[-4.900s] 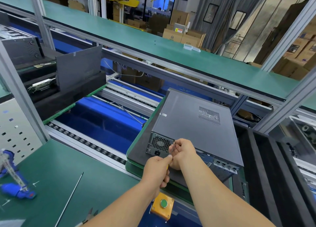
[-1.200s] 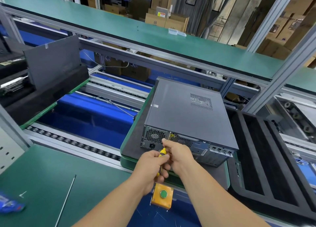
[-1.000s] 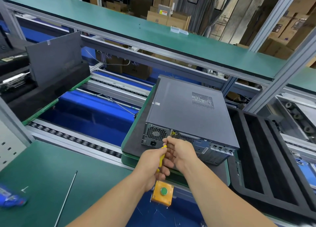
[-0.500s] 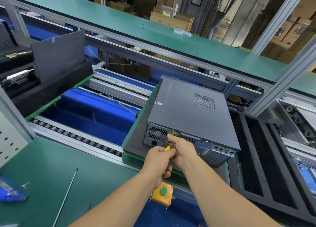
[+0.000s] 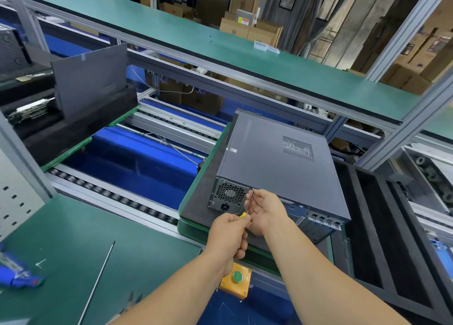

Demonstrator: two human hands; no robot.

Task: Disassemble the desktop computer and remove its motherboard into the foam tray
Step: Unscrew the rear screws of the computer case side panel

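So the screwdriver (image 5: 247, 206) tip has crept up over the last second or so: it was sitting low by the hands, and now it's parked at the top rear edge of the case (image 5: 277, 163), right beside the fan grille (image 5: 230, 194), where a cover screw would probably be (can't actually make out the screw, too small). The case itself hasn't budged; it's lying flat on its pad with the lid on, rear panel facing the fingers. So we're at the very start of the job, I'd say: the cover is being unscrewed, the motherboard isn't visible yet, and the black foam tray (image 5: 382, 226) just off to the right of the hands has nothing in the slots I can see. Pose-wise: the left hand (image 5: 229, 234) is curled around the yellow handle, sitting below and a bit nearer than the tip, with the forearm coming up from the bottom edge. The right hand (image 5: 266, 209) is just beyond it, its fingers pinching the thin metal shaft near the tip to steady it, thumb side toward the grille. The two hands are touching or nearly so. The green button (image 5: 237, 276) sits right under the left wrist.
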